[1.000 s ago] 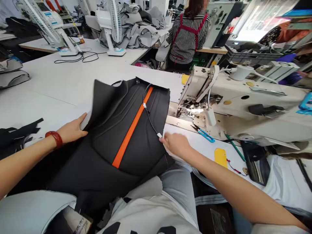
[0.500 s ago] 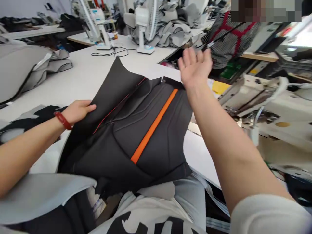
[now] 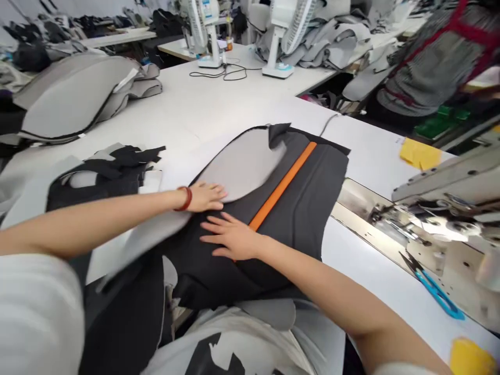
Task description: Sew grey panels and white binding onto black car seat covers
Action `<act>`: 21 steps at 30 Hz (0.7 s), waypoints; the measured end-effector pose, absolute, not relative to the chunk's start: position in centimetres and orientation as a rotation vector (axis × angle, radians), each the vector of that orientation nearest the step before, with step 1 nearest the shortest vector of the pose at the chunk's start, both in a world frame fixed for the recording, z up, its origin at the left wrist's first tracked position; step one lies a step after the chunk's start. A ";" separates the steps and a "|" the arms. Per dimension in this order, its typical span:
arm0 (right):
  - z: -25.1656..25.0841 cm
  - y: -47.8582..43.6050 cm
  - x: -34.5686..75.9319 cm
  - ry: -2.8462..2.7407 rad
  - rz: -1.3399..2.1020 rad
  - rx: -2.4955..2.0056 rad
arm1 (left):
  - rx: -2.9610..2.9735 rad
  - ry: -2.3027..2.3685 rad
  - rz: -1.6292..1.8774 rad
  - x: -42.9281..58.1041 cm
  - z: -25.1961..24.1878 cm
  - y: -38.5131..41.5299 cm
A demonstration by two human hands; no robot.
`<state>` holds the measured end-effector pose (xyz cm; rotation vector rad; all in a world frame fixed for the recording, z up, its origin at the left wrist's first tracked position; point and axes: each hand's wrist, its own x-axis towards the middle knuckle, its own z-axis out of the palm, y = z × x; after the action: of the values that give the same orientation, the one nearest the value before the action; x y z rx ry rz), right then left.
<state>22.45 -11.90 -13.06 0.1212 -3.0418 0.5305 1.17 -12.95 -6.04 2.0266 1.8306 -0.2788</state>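
Note:
A dark grey padded fabric panel [image 3: 312, 192] with an orange stripe [image 3: 287, 179] lies across the white table and hangs over its front edge. Its left part is folded over, showing a light grey backing [image 3: 244, 164]. My left hand [image 3: 207, 197], with a red band at the wrist, rests flat on the folded part near its lower edge. Just below and to the right, my right hand [image 3: 234, 237] is spread with fingers apart on the dark face, over the stripe's lower end. Neither hand grips anything.
A sewing machine [image 3: 449, 208] stands at the right, with blue-handled scissors [image 3: 433, 286] beside it. Dark fabric scraps [image 3: 113, 172] lie at left, a grey stack [image 3: 78, 94] behind. Two fans [image 3: 277, 41] stand at the back. A person [image 3: 429, 67] is at upper right.
The panel's left flap has been folded over, turning its grey backing up. My left hand moved right onto the fold. My right hand came down from the air onto the panel.

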 end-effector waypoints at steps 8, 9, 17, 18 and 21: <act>-18.2 -6.6 39.6 -2.732 -0.031 -0.919 | 1.498 2.852 0.361 -9.8 -6.0 -28.7; -18.6 -7.0 40.1 -2.716 -0.061 -0.928 | 1.233 3.053 0.246 -10.9 -5.4 -31.7; -18.7 -8.5 39.3 -2.696 -0.140 -0.914 | 0.319 3.034 -0.021 -11.6 -6.4 -44.4; -18.7 -8.5 39.4 -2.694 -0.148 -0.920 | 0.333 3.034 -0.022 -11.8 -5.8 -44.5; -18.8 -9.0 39.4 -2.677 -0.184 -0.960 | 0.391 3.057 0.021 -12.6 -1.9 -44.0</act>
<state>39.43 -8.99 -18.80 -0.9602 -2.6770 -0.1836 -12.57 -44.02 -1.92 0.3909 3.0566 0.0212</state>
